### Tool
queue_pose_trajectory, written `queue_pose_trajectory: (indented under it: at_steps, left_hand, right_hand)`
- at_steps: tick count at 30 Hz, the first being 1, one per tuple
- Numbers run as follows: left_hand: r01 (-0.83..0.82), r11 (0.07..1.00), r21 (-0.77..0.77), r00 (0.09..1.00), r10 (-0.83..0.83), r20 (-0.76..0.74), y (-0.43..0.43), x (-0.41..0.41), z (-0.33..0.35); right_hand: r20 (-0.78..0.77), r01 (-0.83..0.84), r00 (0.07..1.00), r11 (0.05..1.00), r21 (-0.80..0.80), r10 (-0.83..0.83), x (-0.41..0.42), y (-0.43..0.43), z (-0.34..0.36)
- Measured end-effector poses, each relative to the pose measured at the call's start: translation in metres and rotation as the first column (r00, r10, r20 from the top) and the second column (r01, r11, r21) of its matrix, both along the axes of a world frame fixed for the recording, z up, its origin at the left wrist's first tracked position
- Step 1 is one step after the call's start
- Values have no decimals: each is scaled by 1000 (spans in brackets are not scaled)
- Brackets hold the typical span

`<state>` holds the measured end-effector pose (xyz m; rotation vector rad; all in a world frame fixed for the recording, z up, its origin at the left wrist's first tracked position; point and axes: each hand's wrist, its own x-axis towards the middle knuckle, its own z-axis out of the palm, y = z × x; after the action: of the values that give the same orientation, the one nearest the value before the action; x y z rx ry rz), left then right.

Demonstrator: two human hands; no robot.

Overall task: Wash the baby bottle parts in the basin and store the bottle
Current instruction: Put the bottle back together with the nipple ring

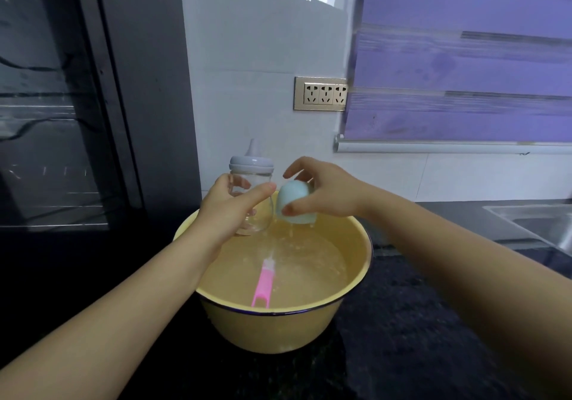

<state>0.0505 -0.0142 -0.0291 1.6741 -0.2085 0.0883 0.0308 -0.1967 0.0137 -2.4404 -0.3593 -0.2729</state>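
A clear baby bottle [251, 180] with a grey collar and a spout on top stands upright in the air above the yellow basin [288, 331]. My left hand [229, 207] grips its glass body. Right beside it, my right hand [322, 192] holds a pale blue cap [294, 201] between thumb and fingers; the cap's opening faces down and water drips from it. The basin holds water. A pink-handled bottle brush [263, 285] lies in it, its handle resting at the near rim.
The basin sits on a dark stone counter [402, 322]. A steel sink [538, 223] lies at the right edge. A dark cabinet [62, 121] stands at the left. On the white wall behind are a wall socket [320, 94] and a purple blind [464, 59].
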Motion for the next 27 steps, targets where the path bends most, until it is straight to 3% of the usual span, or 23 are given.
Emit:
queue_pose_trajectory:
  at_steps: [2, 4, 12, 16, 20, 23, 25, 27]
  left_hand:
    - [-7, 1000, 5, 1000, 7, 0, 0, -1, 1]
    - [-14, 1000, 7, 1000, 15, -4, 0, -2, 1]
    - [1, 1000, 15, 1000, -1, -7, 0, -6, 3]
    - [-4, 1000, 5, 1000, 4, -5, 0, -8, 4]
    - [-21, 1000, 6, 1000, 21, -4, -1, -9, 4]
    - [-21, 1000, 11, 1000, 21, -1, -1, -8, 3]
    - [-6, 1000, 23, 1000, 6, 4, 0, -9, 3]
    - [28, 999, 35, 999, -28, 16, -1, -10, 4]
  right_hand:
    - [-36, -33, 999, 999, -37, 32, -1, 0, -5]
    - [-113, -97, 991, 977, -189, 77, -3, 2, -11]
    - [-50, -48, 997, 997, 65, 51, 1, 0, -7]
    - [-68, -44, 997, 997, -66, 40, -1, 1, -8]
    - [-16, 41, 999, 999, 8, -41, -1, -3, -9]
    - [99, 157, 976, 946, 285, -192, 3, -5, -2]
    - [119, 120, 969, 834, 538, -216, 2, -3, 6]
    - [132, 46, 975, 739, 672, -181, 1, 0, 15]
